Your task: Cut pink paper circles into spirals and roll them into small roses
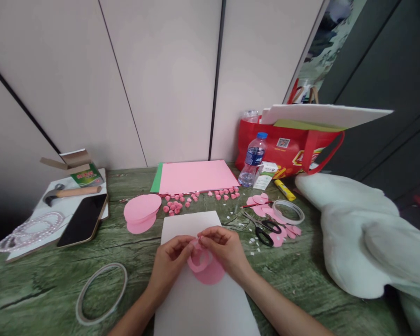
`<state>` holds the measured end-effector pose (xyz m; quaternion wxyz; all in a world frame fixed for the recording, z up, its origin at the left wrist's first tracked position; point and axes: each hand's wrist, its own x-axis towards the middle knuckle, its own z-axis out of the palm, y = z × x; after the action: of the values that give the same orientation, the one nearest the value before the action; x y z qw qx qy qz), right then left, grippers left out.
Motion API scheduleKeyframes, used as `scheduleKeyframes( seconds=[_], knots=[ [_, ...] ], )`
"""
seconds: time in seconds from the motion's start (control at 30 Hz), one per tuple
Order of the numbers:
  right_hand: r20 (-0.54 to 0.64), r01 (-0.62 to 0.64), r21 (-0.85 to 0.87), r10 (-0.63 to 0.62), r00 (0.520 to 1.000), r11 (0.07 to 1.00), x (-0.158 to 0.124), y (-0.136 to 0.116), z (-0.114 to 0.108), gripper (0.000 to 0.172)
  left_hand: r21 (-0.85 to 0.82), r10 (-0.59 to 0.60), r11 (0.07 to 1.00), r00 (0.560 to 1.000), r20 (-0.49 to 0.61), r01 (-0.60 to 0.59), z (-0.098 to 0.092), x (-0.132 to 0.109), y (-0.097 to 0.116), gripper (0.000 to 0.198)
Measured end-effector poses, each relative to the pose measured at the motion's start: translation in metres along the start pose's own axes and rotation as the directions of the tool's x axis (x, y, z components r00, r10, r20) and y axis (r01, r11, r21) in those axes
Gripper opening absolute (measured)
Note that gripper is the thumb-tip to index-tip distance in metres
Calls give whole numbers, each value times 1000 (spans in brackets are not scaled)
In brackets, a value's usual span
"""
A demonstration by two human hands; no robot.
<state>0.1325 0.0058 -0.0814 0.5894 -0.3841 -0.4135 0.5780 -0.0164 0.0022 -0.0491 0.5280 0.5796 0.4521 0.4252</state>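
My left hand and my right hand meet over a white board. Both pinch the upper end of a curled pink paper strip, thumbs and forefingers closed on it. The strip loops downward between the hands. Beneath it shows a round pink paper piece, partly covered by the strip and my right hand; whether the two are joined, I cannot tell. Left of the board lies a stack of pink paper circles. Small rolled pink paper buds are scattered beyond the board.
Black-handled scissors, a tape roll and pink scraps lie right. Another tape roll, a phone and a hammer are left. Behind stand a water bottle and red bag; a white cushion borders the right.
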Motion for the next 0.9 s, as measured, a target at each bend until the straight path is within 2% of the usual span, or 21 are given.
scheduleKeyframes(
  seconds=[0.23,0.4,0.9],
  knots=[
    [-52,-5,-22,4,999,1000,-1,1,0,18,5,-10,1000,1000,29,10,0,-1,1,19],
    [-2,10,-49,-10,1000,999,0,1,0,23,16,-4,1000,1000,8,4,0,-1,2,20],
    [-60,19,-26,-20,998,999,0,-2,2,18,8,-11,1000,1000,5,11,1,0,2,20]
  ],
)
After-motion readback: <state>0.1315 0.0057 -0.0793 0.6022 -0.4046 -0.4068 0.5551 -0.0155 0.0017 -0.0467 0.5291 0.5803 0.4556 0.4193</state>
